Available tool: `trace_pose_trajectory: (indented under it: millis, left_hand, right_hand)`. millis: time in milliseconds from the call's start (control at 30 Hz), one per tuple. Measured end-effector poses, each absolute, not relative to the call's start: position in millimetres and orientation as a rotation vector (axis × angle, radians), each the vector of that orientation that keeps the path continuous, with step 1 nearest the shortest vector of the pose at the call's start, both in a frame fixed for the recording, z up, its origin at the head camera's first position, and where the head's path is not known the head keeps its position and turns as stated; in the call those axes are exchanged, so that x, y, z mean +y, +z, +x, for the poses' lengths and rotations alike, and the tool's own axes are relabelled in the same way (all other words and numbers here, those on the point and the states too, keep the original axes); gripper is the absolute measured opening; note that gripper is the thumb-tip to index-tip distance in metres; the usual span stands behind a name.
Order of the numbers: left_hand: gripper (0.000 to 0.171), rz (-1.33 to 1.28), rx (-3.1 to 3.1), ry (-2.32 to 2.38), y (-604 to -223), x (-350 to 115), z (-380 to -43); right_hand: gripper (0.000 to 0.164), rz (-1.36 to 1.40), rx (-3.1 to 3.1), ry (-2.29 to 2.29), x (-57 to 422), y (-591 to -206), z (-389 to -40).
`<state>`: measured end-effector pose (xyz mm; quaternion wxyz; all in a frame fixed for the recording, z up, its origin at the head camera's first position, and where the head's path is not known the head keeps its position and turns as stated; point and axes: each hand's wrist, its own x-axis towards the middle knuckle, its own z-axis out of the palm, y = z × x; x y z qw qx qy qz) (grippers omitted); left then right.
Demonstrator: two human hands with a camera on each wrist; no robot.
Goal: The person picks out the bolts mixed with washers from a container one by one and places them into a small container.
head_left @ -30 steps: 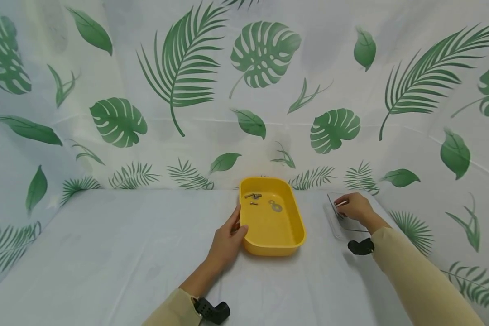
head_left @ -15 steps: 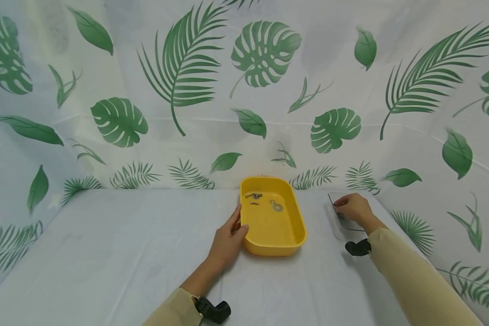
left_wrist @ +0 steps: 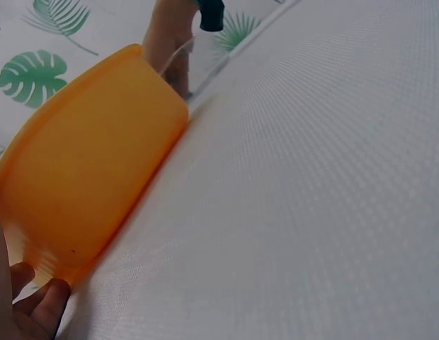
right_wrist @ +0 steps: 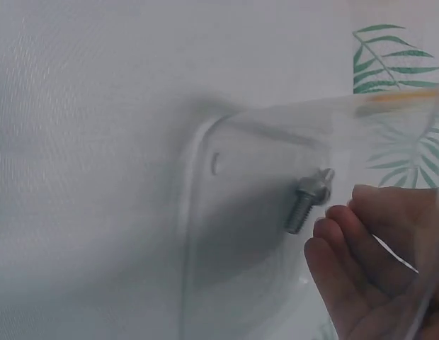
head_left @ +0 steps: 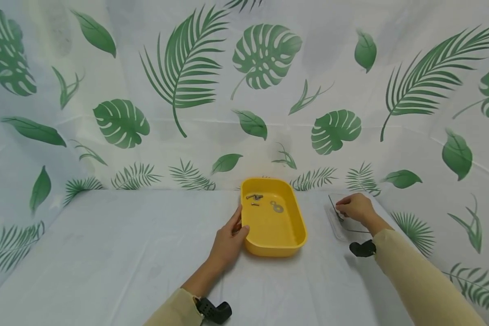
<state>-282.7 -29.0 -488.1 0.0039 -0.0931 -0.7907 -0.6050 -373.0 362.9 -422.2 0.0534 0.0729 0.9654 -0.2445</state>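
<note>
A yellow tray [head_left: 274,213] stands at the centre of the head view. My left hand [head_left: 225,246] grips its left wall, thumb over the rim and fingers along the outside. In the left wrist view the fingertips [left_wrist: 55,292] press low against the tray. Over a clear plastic box [head_left: 339,233] on the right, my right hand [head_left: 356,208] reaches down with bent fingers. The right wrist view shows bolts [right_wrist: 304,205] in the box, right beside the fingertips [right_wrist: 322,248]. Thumb and forefinger are a little apart, with nothing visible between them.
Inside the tray lie several small bolts [head_left: 254,197] and flat washers [head_left: 278,208]. A white cloth [head_left: 138,249] covers the table. Behind it hangs a leaf-printed sheet [head_left: 212,113], which also comes down along both sides.
The right fingers have shifted slightly over the clear box, and a pale glint between them a second ago no longer shows. The left hand and the tray stay put.
</note>
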Motion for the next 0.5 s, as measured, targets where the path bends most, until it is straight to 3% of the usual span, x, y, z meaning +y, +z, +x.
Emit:
trace_pose_trajectory:
  millis: [333,500]
  left_hand:
    - [0.063,-0.286,-2.48,-1.885,-485.0,-28.1,-279.3]
    - [0.063,-0.285,-2.481,-1.884,-485.2,-27.0,-278.8]
  right_hand:
    - [0.044,0.035,2.947,-0.848,340.9,-379.6,-361.9]
    - [0.04,-0.112,2.973,-0.783,314.1,-363.5,-361.4]
